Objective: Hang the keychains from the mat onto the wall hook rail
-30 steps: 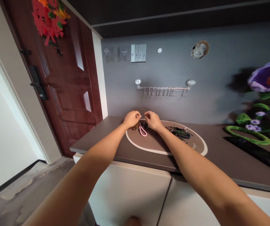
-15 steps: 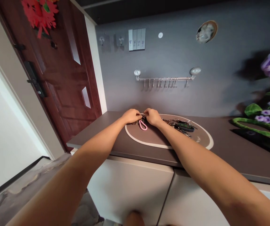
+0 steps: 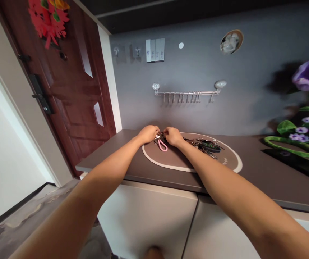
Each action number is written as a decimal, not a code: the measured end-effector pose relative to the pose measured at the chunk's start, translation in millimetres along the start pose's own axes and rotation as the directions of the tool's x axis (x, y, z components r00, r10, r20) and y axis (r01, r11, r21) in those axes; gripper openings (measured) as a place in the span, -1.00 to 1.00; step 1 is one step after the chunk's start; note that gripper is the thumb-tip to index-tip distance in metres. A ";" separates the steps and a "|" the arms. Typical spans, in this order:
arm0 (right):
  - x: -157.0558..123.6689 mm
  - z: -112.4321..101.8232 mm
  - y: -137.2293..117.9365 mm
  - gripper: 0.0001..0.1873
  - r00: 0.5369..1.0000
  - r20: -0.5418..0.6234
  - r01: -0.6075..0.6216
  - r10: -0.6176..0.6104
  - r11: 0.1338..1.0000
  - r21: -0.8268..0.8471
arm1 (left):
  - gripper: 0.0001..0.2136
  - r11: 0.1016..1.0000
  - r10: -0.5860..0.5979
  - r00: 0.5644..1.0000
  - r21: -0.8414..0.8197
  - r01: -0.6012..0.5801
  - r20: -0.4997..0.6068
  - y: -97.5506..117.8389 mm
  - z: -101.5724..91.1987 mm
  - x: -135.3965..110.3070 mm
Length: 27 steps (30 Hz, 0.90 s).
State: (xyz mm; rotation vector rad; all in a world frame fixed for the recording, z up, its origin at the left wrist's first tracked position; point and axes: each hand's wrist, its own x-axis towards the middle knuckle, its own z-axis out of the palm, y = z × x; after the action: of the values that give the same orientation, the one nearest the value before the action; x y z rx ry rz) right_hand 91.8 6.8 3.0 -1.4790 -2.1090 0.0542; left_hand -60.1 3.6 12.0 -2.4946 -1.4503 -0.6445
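Observation:
Both my hands meet over a bunch of keys with a pink loop strap (image 3: 162, 145) at the far left of an oval brown mat (image 3: 176, 163) on a dark counter. My left hand (image 3: 147, 133) is closed, its fingers pinching the metal part of the bunch. From the other side, my right hand (image 3: 173, 136) pinches the same bunch, fingers curled. The pink loop lies on the mat just below the two hands. A second heap of keys with a dark fob (image 3: 207, 145) lies on the mat to the right of my right hand.
A chrome rail with several hooks (image 3: 187, 94) is fixed to the grey wall above the counter. Light switches (image 3: 155, 50) sit higher up. A dark red door (image 3: 70, 82) stands at the left. Purple artificial flowers with green stems (image 3: 302, 133) stand at the right. White cabinet doors (image 3: 149, 219) are below.
My hands stay pinched together on the pink-strap keys, which sit a little lower against the mat now. The camera has shifted slightly; nothing else moved.

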 end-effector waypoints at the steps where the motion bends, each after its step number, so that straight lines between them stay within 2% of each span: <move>1: -0.1 0.2 0.1 -0.71 1.000 -0.003 -0.003 0.003 1.000 0.001 | -0.75 1.000 0.001 1.000 0.012 -0.001 -0.014 -0.6 0.7 0.5; 8: -1.8 -2.3 -2.8 -0.75 0.999 -0.048 0.002 0.001 0.999 0.047 | -0.79 0.998 -0.062 0.990 -0.017 0.060 -0.126 -0.2 -3.3 0.4; 17: -4.3 -6.1 -7.4 -0.80 0.998 -0.049 0.037 -0.033 0.995 0.096 | -0.77 0.980 -0.131 0.943 -0.183 0.077 -0.305 1.3 -9.8 1.1; 20: -5.3 -7.4 -10.6 -0.76 0.996 -0.071 0.064 -0.056 0.992 0.112 | -0.78 0.940 -0.207 0.917 -0.328 0.091 -0.341 4.4 -11.5 0.6; 27: -4.9 -8.2 -12.4 -0.72 0.977 -0.178 0.143 -0.115 0.977 0.155 | -0.82 0.776 -0.330 0.889 -0.628 0.064 -0.317 8.0 -13.7 0.0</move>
State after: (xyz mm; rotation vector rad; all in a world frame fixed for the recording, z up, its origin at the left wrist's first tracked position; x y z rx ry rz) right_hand 86.1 -4.7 12.1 -1.2032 -2.0062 0.0544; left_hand -57.0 -5.5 24.7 -2.3658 -1.5166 -1.8183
